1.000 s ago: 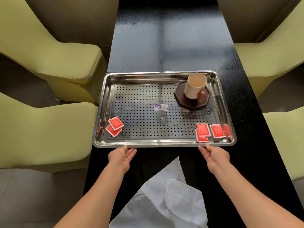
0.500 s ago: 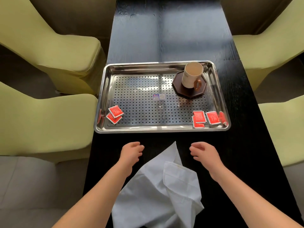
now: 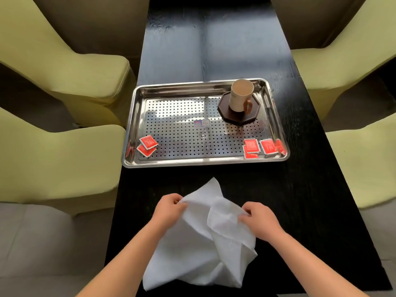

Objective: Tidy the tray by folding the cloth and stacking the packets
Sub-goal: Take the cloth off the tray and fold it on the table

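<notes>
Both hands, left hand point(image 3: 171, 209) and right hand point(image 3: 260, 219), pinch the crumpled white cloth point(image 3: 199, 243) at opposite edges on the black surface point(image 3: 300, 200) (fingers closed on fabric), likely to spread it for folding.

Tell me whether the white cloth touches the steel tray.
Apart. The head view shows a strip of bare black table between the cloth's far tip and the tray's near rim.

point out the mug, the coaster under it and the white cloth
mug point(image 3: 240, 97), head view, on its cream side wall
coaster point(image 3: 252, 115), head view, on its dark near rim
white cloth point(image 3: 192, 249), head view, on its flat middle
</notes>
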`<state>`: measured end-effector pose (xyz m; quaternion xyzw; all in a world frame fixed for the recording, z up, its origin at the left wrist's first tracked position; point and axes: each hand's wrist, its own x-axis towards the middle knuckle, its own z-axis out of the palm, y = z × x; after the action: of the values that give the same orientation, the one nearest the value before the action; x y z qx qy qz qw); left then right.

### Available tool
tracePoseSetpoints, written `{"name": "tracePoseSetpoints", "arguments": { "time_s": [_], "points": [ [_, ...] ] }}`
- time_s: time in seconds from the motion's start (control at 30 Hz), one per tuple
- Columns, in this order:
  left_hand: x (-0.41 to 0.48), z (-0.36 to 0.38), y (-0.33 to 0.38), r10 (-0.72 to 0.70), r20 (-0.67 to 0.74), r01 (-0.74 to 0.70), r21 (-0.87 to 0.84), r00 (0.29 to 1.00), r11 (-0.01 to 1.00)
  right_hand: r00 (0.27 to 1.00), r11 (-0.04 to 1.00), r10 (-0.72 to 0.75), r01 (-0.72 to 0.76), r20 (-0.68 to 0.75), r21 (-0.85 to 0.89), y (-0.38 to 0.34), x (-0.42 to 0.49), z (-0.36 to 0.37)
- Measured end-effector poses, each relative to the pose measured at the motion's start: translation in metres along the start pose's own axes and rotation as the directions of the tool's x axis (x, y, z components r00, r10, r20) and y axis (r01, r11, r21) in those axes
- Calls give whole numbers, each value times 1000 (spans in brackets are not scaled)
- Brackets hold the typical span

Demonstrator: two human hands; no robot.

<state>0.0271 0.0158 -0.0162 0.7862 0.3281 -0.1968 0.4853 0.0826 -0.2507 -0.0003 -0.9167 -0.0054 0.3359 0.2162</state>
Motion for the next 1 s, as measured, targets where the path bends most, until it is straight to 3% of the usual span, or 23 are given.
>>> {"name": "tracePoseSetpoints", "arguments": {
  "time_s": [0.1,0.27,0.33,0.4,0.43,0.47,0.5,0.53,0.57,0.7,0.77,0.87,1.0],
  "points": [
    [-13,-24,-11,58,-139,-78,-139,989,987,992,934,-9,52,-123,353,5,-3,-21],
    [-37,-75,-14,84,-329,-222,-411,941,884,933,786,27,203,-359,584,-10,-25,-76],
    [-51,-91,-4,90,-351,-269,-502,932,822,935,641,78,218,-345,736,-26,-31,-92],
    [-70,-108,8,98,-365,-308,-580,926,754,964,619,139,93,-226,780,-35,-39,-101],
    [-80,-119,12,107,-372,-332,-619,922,711,943,557,243,58,-229,829,-34,-46,-108],
    [-91,-130,16,124,-369,-354,-662,921,661,936,378,277,102,-218,920,-37,-48,-113],
    [-99,-142,19,145,-367,-374,-693,919,616,946,229,223,184,-235,956,-43,-52,-119],
    [-104,-151,20,152,-358,-374,-709,921,597,953,217,138,237,-270,947,-40,-52,-126],
    [-102,-157,19,143,-345,-357,-708,928,609,960,268,86,237,-268,934,-35,-49,-132],
    [-65,-135,8,-32,-235,-132,-649,971,749,983,379,-8,172,-182,909,-34,-9,-127],
    [-42,-112,-7,-135,-178,-9,-635,975,773,994,424,44,71,-98,903,-35,12,-109],
    [-26,-85,-39,-297,-133,125,-694,946,709,980,476,194,-124,33,871,-14,32,-73],
    [-42,-65,-82,-347,-68,232,-624,935,747,951,479,301,-212,67,852,29,22,-31]
  ]
}}
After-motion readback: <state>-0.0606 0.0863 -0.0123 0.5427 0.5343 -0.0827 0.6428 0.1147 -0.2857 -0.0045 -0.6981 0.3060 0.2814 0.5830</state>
